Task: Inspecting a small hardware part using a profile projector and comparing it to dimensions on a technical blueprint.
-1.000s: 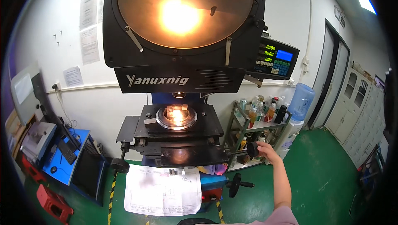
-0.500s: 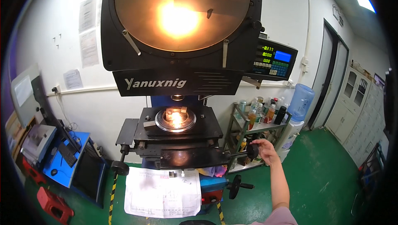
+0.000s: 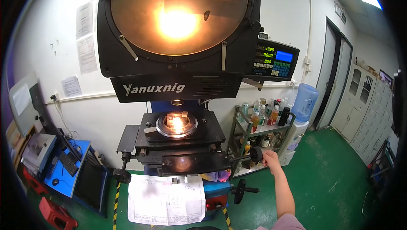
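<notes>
My right hand point(image 3: 270, 159) reaches up from the lower right, its fingers closed at the outer side of a round black knob point(image 3: 256, 155) on the right end of the stage shaft. The knob belongs to the black stage point(image 3: 182, 143) of a large optical projector. A round glass plate with a metal ring point(image 3: 193, 131) sits in the stage, lit brightly, with small metal-looking blocks point(image 3: 184, 114) on it. Above, the big round screen point(image 3: 140, 26) glows orange and carries a dark shadow shape. My left hand is out of view.
A digital readout point(image 3: 275, 60) hangs right of the screen. Below the stage lies a paper drawing point(image 3: 165, 204), beside a black crank wheel point(image 3: 240, 191). A bottle shelf point(image 3: 263, 130) and water dispenser point(image 3: 303, 107) stand right; a blue desk point(image 3: 78, 166) and red stool point(image 3: 57, 213) left.
My right hand's fingers have gone from loosely spread to closed at the knob. The readout's top figure has changed. The shadow on the screen reaches further left, and the whole view has shifted slightly.
</notes>
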`<state>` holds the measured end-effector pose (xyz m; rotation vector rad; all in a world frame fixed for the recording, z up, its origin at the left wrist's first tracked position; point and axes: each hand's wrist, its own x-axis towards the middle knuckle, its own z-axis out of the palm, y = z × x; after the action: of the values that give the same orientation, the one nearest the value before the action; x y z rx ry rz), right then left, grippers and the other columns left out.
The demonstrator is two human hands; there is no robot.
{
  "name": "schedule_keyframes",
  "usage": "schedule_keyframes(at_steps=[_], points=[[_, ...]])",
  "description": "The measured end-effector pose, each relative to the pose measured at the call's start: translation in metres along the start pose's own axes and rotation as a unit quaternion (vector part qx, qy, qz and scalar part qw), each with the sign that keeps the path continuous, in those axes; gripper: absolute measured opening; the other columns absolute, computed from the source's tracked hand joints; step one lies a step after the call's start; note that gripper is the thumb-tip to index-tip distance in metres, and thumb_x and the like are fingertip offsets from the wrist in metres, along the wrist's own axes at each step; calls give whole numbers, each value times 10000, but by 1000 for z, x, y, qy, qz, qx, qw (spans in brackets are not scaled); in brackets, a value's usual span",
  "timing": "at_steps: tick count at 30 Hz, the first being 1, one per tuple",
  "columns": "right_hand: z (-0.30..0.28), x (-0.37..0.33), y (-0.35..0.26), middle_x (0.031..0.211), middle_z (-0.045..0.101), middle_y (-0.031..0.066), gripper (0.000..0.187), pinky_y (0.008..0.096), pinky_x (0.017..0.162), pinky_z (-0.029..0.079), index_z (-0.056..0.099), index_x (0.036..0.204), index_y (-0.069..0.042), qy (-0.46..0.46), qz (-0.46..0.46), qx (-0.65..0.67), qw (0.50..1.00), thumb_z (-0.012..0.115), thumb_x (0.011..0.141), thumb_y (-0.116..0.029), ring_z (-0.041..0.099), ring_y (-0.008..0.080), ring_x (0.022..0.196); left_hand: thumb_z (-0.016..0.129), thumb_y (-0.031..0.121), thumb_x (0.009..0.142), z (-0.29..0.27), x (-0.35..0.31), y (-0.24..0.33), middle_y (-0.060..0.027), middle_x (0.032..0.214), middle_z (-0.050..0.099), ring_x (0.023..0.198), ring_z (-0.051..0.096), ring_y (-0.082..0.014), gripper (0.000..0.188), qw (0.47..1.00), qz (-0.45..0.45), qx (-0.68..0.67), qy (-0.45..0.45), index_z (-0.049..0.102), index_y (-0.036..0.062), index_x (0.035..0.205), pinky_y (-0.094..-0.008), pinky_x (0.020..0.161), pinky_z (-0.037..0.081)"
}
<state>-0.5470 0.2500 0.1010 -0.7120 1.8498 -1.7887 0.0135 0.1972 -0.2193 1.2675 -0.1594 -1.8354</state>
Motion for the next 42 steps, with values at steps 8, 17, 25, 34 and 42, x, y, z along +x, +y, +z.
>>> schedule_keyframes(at_steps=[8,17,25,34,42], points=[[20,27,-15,510,436,-5,148,200,366,300,479,688,-52,1,-96,102,990,486,787,-161,388,82,392,339,196,751,-21,28,-5,-58,868,526,791,481,-187,269,999,-2,-23,-46,517,62,901,-299,699,408],[17,6,3,556,443,-21,120,188,370,311,466,701,-67,-23,-28,81,996,475,792,-144,401,68,430,385,153,722,-9,7,-2,-25,738,504,617,460,-140,162,997,-27,-24,-64,498,66,800,-256,521,397],[2,1,0,565,470,3,76,202,415,362,493,707,-44,-44,-90,145,984,518,753,-99,455,87,467,377,148,708,0,2,5,-18,715,492,596,446,-133,176,998,-7,-57,-16,504,69,801,-250,513,390],[10,24,-9,586,491,-19,78,186,404,363,496,709,-50,-50,-121,165,978,513,763,-105,453,58,473,371,152,716,1,-7,4,-28,767,506,637,466,-138,222,999,-16,-44,1,514,68,864,-247,532,413],[12,18,1,549,482,-17,82,182,390,369,486,699,-50,5,-9,13,1000,517,753,-103,459,65,442,354,88,701,12,-18,10,-18,681,459,569,435,-123,161,996,-38,-76,33,487,59,789,-209,454,380]])
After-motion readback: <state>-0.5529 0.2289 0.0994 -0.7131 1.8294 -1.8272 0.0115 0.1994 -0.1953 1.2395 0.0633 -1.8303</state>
